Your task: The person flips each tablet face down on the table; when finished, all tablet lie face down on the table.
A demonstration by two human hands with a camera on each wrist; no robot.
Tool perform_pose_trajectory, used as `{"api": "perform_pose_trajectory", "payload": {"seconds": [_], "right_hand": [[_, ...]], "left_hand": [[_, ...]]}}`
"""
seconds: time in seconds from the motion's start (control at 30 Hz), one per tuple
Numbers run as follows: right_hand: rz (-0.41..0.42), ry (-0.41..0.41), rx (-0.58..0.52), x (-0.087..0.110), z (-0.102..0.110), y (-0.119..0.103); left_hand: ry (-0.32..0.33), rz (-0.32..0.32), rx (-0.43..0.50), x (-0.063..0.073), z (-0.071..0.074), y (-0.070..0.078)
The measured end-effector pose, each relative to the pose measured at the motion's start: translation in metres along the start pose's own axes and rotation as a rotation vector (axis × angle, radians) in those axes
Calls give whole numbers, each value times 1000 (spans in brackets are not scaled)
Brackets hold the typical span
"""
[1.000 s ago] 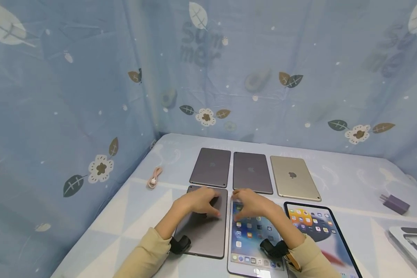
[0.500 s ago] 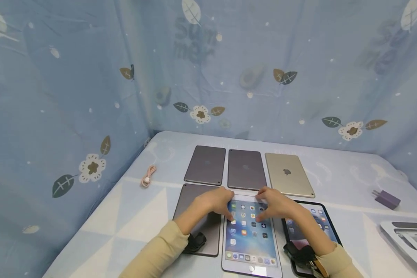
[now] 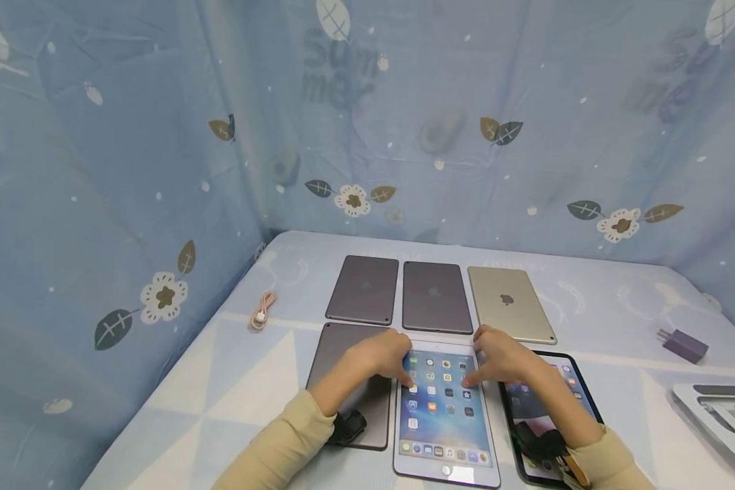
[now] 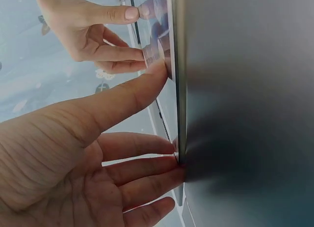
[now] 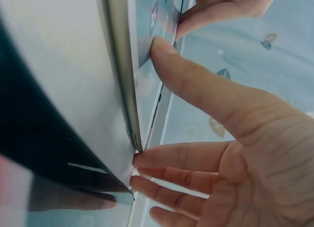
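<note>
A white-bordered tablet point(image 3: 444, 435) lies screen up on the table, its display lit with app icons. My left hand point(image 3: 376, 354) holds its upper left edge, the thumb on the screen and the fingers at the tablet's side. At the upper right corner, my right hand point(image 3: 499, 357) grips likewise, with thumb on the glass and index fingertip at the edge in the right wrist view. Beneath my left forearm lies a dark grey tablet point(image 3: 361, 395), back up. A black-bordered tablet point(image 3: 572, 371) with a lit screen is partly hidden under my right arm.
Behind stand two grey tablets point(image 3: 363, 289) point(image 3: 436, 297) and a gold tablet point(image 3: 511, 303), all lying back up in a row. A coiled pink cable point(image 3: 262, 311) is at left. At right lie a purple charger plug point(image 3: 684, 346) and a white folding stand point(image 3: 725, 415).
My left hand has moved right, from over the dark grey tablet to the white-bordered one's left edge. My right hand has shifted right to its right edge, uncovering the screen.
</note>
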State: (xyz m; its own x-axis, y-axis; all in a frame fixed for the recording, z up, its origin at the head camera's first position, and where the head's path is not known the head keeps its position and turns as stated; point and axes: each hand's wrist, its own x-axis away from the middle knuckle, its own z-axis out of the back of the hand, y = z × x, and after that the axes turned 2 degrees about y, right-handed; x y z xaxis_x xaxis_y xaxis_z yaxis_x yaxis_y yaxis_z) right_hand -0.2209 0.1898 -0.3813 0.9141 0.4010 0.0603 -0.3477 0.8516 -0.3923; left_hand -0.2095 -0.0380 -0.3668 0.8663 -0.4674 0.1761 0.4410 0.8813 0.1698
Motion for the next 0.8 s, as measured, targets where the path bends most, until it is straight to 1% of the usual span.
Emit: {"api": "perform_pose_trajectory", "payload": {"seconds": [0.2,0.23,0.27,0.37,0.47,0.5,0.6,0.67,0.7,0.8], "right_hand": [[67,-20,-107,-1,2,10],[66,-22,-124,-1,3,11],[57,-21,-137,-1,4,12],[13,-21,-191,-2,7,15],[-11,-43,-326,-4,11,18],[-11,-62,-394,-5,13,20],[12,-118,-589,-7,19,23],[30,-146,-690,-7,23,25],[44,-160,-726,-6,24,26],[97,-169,-780,-5,27,25]], "left_hand": [[-20,9,-27,2,2,3],[-19,6,-29,1,2,2],[-12,-15,-33,-1,-1,0],[-21,-17,-17,-2,-1,-2],[-36,-24,-21,-2,-2,-4],[-50,-10,-21,0,1,-2],[-70,-25,-47,0,3,-3],[-84,-41,-53,0,3,-3],[-92,-43,-53,0,4,-2],[-109,-47,-33,0,4,0]]}}
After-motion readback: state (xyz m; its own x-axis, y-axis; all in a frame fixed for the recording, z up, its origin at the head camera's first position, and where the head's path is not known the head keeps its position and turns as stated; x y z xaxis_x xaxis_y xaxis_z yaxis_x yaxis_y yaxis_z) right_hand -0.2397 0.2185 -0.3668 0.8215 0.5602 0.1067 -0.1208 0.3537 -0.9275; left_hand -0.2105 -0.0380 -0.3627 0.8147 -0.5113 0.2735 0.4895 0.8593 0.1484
